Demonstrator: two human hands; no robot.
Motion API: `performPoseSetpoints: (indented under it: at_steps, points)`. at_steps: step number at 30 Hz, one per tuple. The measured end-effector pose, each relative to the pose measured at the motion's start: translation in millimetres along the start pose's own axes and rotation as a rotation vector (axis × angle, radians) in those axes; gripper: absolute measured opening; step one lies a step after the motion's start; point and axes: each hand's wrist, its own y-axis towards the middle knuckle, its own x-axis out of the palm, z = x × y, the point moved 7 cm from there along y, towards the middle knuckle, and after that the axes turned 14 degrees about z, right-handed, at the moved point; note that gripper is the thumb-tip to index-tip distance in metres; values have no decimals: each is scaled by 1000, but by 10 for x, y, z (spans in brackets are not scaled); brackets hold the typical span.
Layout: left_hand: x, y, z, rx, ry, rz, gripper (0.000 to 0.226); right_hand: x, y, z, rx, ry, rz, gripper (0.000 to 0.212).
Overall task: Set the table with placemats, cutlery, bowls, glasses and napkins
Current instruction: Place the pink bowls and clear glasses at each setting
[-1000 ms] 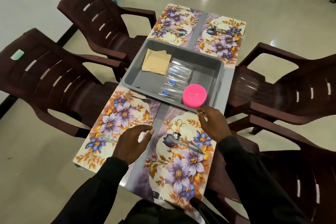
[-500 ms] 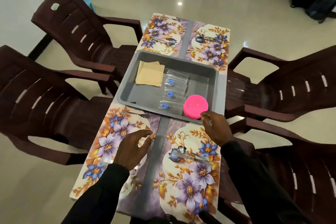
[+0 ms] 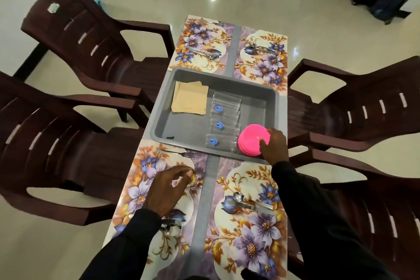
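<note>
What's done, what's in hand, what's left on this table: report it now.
Done: four floral placemats are laid, each with cutlery on it. In hand: the right hand grips the stack of pink bowls inside the grey tray; the left hand hovers open over the near left mat. Left: the bowls, the glasses and the napkins all lie in the tray, none set out.

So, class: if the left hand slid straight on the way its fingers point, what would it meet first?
Probably the near rim of the grey tray, just right of the fork. The left hand points forward and rightward over the placemat; its height is unclear.
</note>
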Motion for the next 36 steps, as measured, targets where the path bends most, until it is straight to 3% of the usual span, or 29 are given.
performPoseSetpoints:
  at_steps: [2, 15, 23, 31, 36]
  points:
    - [23, 54, -29, -15, -8, -8, 13, 28, 91, 14, 30, -12, 12, 46]
    - [115, 83, -52, -55, -50, -26, 19, 190, 200, 59, 147, -43, -96, 46]
    - [235, -145, 23, -132, -180, -15, 19, 258, 437, -55, 48, -204, -274, 43]
    - [380, -408, 115, -315, -434, -61, 21, 233, 435, -40, -2, -173, -250, 40]
    - [579, -445, 116, -663, -748, -79, 47, -92, 303, -137, -39, -129, -201, 40]
